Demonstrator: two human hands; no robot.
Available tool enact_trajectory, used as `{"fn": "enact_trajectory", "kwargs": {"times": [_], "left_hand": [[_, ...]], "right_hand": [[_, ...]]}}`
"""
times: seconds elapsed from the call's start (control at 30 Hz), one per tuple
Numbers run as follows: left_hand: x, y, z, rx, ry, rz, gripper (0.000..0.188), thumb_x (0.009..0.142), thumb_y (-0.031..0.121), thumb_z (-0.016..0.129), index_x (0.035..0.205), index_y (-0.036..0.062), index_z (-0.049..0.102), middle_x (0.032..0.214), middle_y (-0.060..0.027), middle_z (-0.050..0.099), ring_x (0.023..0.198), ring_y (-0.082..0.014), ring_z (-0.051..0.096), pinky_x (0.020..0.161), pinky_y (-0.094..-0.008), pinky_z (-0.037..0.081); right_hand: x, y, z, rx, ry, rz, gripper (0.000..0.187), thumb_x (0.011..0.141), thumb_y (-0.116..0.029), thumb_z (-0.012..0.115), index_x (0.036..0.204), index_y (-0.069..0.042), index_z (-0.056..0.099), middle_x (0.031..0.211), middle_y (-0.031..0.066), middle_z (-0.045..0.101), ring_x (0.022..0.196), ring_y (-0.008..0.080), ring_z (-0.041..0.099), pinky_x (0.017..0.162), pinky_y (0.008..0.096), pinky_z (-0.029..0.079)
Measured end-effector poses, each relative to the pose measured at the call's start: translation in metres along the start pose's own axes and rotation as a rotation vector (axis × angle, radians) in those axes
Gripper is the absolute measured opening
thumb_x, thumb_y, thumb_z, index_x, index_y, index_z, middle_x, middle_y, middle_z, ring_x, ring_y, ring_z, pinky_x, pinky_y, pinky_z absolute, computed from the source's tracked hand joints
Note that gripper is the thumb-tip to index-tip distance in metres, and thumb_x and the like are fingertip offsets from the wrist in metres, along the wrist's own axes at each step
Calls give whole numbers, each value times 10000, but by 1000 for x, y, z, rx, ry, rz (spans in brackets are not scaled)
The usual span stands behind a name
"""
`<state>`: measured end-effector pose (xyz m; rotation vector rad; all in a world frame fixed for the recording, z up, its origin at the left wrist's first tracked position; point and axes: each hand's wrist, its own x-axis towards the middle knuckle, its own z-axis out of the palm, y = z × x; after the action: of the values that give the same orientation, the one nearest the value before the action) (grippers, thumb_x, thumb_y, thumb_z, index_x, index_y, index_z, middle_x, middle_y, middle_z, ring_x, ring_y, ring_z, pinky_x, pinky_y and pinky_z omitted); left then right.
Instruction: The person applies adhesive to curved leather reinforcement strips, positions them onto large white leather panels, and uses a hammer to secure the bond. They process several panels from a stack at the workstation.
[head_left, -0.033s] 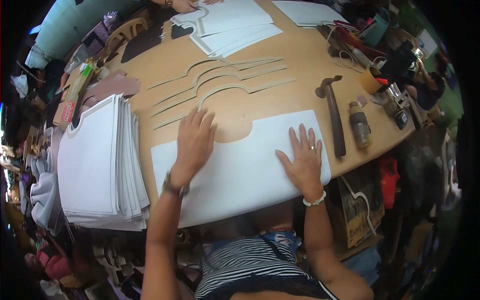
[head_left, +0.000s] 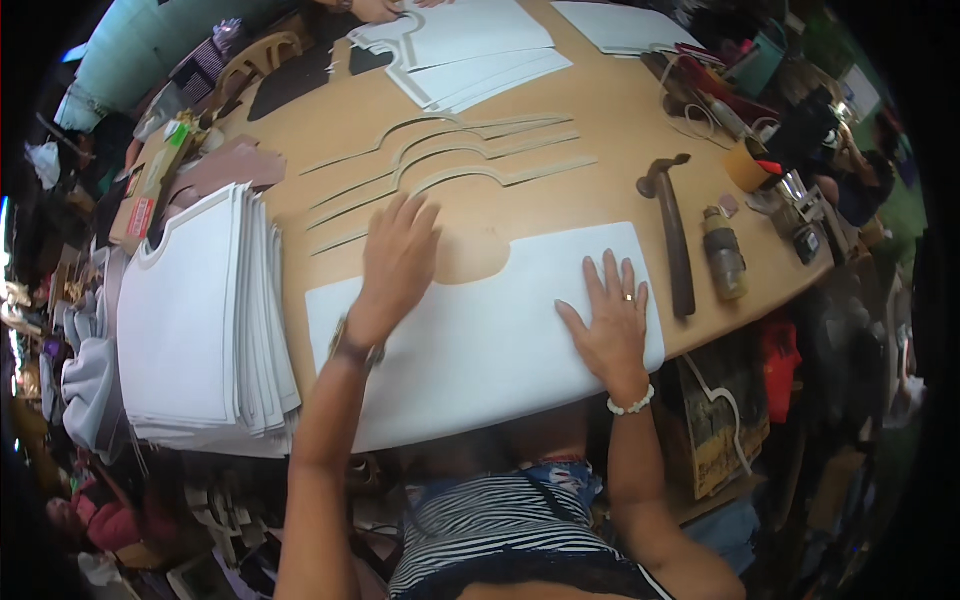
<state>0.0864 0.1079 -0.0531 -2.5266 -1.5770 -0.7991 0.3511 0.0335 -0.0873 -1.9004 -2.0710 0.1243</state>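
Observation:
In front of me at the table's near edge lies a white sheet (head_left: 480, 345) with a rounded notch in its far edge. My right hand (head_left: 610, 325) rests flat on its right part, fingers spread, a ring on one finger. My left hand (head_left: 400, 255) is over the sheet's far edge, left of the notch. Its fingers are stretched out and slightly blurred, and nothing shows in them. Their tips reach near the closest of several thin curved strips (head_left: 470, 175) laid out beyond the sheet. Whether they touch that strip I cannot tell.
A thick stack of notched white sheets (head_left: 180, 320) stands at the left. To the right lie a hammer (head_left: 672, 235) and a bottle (head_left: 722, 255). Another person's hand (head_left: 375, 10) is at the far side by more white sheets (head_left: 490, 35). An orange cup (head_left: 742, 165) stands far right.
My left hand has moved slightly away from me, toward the curved strips. The right hand stays flat on the sheet. The whole view has shifted a little.

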Motion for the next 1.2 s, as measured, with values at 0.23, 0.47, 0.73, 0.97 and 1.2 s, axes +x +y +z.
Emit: {"fn": "enact_trajectory", "kwargs": {"times": [0.23,0.47,0.73,0.97,1.2], "left_hand": [[67,-54,79,239,33,220,292,789,93,502,1074,47,544,847,-109,559,851,-242,552,715,-385,435],[81,-53,105,115,32,40,51,738,84,563,723,35,557,671,-138,608,676,-318,635,579,-416,485],[82,-48,52,-280,-240,-208,263,661,80,653,908,-12,661,777,-166,678,696,-267,682,612,-335,535],[80,-40,25,-876,-428,-496,215,748,79,645,938,-21,661,781,-124,699,703,-183,695,602,-297,546],[67,-35,8,-1173,-461,-437,197,822,85,665,980,-29,642,821,-155,696,736,-215,693,657,-329,570]], "right_hand": [[1,6,12,-56,56,-44,668,859,-449,571,1403,-107,390,1479,158,306,1371,361,244,1111,541,130],[-3,7,15,-189,-54,8,606,927,-433,478,1433,-130,341,1509,105,267,1393,325,209,1120,510,125],[3,14,15,-278,-69,24,604,941,-472,425,1442,-149,324,1522,85,242,1395,311,213,1119,502,128],[7,19,18,-294,-68,23,612,943,-491,408,1447,-156,313,1518,90,249,1393,312,218,1117,499,137],[3,13,15,-294,-85,29,609,941,-490,412,1447,-165,316,1516,85,252,1394,308,212,1121,488,141]]}}
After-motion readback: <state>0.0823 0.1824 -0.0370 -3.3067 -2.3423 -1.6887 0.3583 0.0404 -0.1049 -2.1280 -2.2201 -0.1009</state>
